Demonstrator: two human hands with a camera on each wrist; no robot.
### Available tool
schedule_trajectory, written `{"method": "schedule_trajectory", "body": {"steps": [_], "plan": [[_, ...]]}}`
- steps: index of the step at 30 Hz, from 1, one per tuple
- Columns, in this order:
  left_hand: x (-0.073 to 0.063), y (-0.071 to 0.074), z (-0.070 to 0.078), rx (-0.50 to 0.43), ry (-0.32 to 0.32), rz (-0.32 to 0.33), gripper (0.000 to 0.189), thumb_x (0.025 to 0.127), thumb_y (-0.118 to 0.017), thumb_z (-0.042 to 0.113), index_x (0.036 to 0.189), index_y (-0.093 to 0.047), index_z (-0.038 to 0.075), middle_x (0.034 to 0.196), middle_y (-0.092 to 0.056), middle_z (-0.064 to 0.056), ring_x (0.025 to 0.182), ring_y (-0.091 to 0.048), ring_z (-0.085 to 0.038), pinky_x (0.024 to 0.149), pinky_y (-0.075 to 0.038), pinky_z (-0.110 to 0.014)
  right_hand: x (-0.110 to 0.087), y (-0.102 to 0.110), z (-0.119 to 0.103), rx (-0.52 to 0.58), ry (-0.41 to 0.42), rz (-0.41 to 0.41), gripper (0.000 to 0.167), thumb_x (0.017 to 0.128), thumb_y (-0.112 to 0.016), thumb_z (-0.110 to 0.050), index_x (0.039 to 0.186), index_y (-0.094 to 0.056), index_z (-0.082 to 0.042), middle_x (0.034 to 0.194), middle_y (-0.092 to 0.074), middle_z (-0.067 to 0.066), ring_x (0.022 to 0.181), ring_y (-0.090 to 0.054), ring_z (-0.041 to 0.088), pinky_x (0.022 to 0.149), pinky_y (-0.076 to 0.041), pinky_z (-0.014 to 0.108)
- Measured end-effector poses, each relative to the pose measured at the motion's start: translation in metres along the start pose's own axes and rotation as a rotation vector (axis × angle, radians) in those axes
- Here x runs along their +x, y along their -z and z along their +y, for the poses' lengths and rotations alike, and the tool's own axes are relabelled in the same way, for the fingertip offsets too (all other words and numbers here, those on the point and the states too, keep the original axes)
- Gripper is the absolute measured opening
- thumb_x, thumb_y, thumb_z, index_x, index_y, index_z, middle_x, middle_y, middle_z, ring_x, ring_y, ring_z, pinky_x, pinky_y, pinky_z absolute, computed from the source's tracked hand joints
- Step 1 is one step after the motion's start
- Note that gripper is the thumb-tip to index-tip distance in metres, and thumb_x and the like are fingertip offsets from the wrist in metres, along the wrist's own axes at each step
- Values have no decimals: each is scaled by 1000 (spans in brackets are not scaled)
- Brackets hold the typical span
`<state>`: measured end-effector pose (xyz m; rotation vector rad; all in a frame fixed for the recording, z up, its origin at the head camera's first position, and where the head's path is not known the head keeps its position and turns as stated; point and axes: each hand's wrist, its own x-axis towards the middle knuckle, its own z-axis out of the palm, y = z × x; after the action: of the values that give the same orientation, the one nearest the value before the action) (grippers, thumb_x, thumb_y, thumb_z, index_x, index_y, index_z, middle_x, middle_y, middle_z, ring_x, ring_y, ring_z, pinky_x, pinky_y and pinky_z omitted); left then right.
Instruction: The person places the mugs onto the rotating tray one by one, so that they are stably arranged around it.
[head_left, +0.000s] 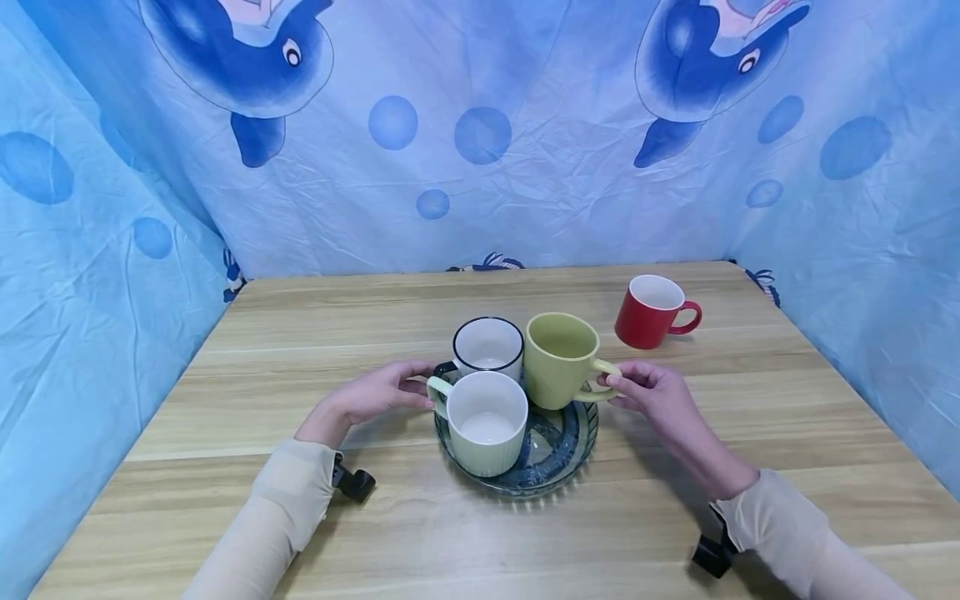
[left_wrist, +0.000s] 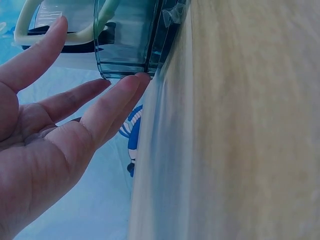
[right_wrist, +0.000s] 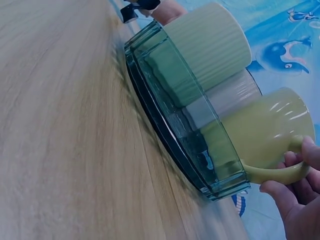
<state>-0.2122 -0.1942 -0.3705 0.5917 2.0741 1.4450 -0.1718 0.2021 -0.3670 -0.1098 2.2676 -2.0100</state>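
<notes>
My right hand [head_left: 654,393] pinches the handle of a yellow-green mug [head_left: 551,379], which stands upright at the right side of a round glass dish [head_left: 581,437]. In the right wrist view, thumb and fingers close around that handle [right_wrist: 277,174]. At the dish's left, my left hand [head_left: 378,390] has its fingers extended; in the left wrist view the fingertips [left_wrist: 131,82] touch the glass side. Its thumb lies near the handle of a pale green ribbed mug [head_left: 483,454] at the dish's front left. Behind that, partly hidden, sits a white mug with a dark rim [head_left: 487,343].
A red mug [head_left: 640,323] with a white inside stands on the wooden table [head_left: 315,500] behind and right of the dish, handle to the right. Blue dolphin-print sheets [head_left: 480,67] hang along the back and both sides of the table.
</notes>
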Motion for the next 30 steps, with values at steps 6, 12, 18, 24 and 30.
{"method": "schedule_trajectory", "body": {"steps": [6, 12, 18, 24, 30], "plan": [[1, 0, -1, -1, -7, -5, 62, 90, -63, 5, 141, -34, -13, 133, -50, -28, 118, -59, -26, 98, -52, -26, -2, 2, 1, -56, 30, -5, 15, 91, -66, -12, 103, -68, -2, 85, -71, -17, 83, -68, 0, 75, -60, 19], [1, -1, -1, 5, -12, 1, 61, 90, -63, 4, 141, -35, -13, 134, -50, -28, 119, -58, -26, 98, -52, -25, -3, 3, 2, -113, 29, 5, 32, 90, -69, -15, 110, -63, 10, 84, -71, -18, 82, -67, 0, 75, -60, 19], [1, -1, -1, 16, -2, 12, 62, 89, -65, 5, 141, -35, -13, 136, -48, -30, 121, -58, -32, 101, -52, -32, -6, 0, 0, -154, 25, 0, 37, 90, -69, -13, 112, -59, 15, 82, -69, -16, 78, -65, 2, 75, -60, 21], [1, -1, -1, 33, 14, 23, 64, 87, -67, 8, 141, -37, -10, 138, -47, -28, 126, -54, -37, 107, -48, -39, -8, -5, -4, -243, 35, -21, 32, 87, -72, -12, 106, -62, 13, 77, -66, -14, 71, -55, 5, 63, -52, 22], [2, 0, -2, 37, 1, 13, 63, 88, -66, 7, 141, -36, -12, 137, -47, -29, 124, -55, -35, 104, -50, -35, -8, -7, -3, -269, 33, -17, 30, 86, -72, -12, 104, -64, 11, 75, -65, -12, 69, -52, 7, 60, -49, 23]]}}
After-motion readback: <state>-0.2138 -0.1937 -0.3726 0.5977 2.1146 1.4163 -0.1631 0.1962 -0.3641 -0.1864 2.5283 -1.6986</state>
